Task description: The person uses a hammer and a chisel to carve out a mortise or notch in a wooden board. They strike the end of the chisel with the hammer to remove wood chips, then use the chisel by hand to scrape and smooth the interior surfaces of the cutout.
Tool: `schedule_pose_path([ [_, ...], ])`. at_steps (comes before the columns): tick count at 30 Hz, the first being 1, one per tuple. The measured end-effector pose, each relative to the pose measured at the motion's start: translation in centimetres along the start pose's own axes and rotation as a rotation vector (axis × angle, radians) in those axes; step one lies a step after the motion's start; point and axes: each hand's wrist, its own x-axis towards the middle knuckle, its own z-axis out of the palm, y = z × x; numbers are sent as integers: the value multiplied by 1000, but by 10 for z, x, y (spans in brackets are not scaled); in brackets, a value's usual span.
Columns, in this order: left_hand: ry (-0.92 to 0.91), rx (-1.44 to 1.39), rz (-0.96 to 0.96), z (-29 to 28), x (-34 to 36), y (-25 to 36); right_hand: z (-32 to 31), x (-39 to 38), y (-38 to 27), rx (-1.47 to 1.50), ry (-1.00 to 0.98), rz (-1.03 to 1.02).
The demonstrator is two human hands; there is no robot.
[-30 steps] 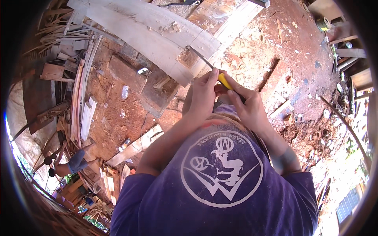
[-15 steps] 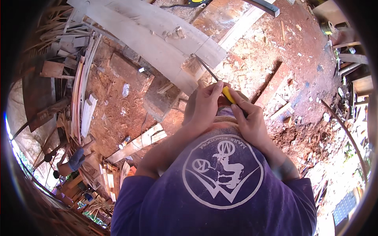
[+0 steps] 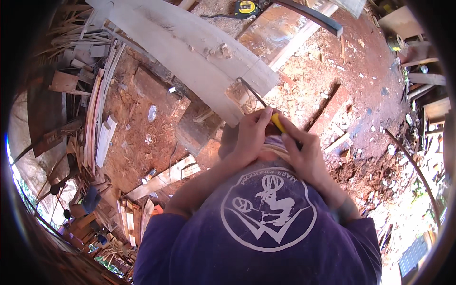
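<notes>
A yellow-handled tool (image 3: 278,122) with a long, thin dark shaft slants away from me; its exact kind is unclear. My right hand (image 3: 306,149) is closed round the handle and covers much of it. On the near end of the shaft, beside the handle, my left hand (image 3: 251,133) is closed with its thumb along the tool. The shaft's far tip meets a notch cut near the end of a wide, pale wooden board (image 3: 190,59). Part of the left fingers is hidden behind the hand.
Beyond the board lie a yellow-and-black tape measure (image 3: 246,8) and a dark bar (image 3: 308,16). Thin wood strips (image 3: 92,114) are stacked at left, and a loose plank (image 3: 164,178) rests on the reddish ground. Another person (image 3: 90,199) is at the lower left.
The whole view has shifted slightly, so board and hands appear a little lower. Both hands keep their grip, and less of the yellow handle shows. The tip remains at the notch.
</notes>
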Motion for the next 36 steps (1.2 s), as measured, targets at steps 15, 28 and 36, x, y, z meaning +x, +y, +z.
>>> schedule_pose_path([
  [15, -125, 655, -51, 13, -30, 32, -60, -10, -16, -94, -221, -21],
  [28, 267, 893, 912, -66, -32, 89, -92, 87, -143, -117, -45, -221],
  [36, 212, 106, 757, -96, 32, 68, -118, 278, 38, -1232, 46, 36],
])
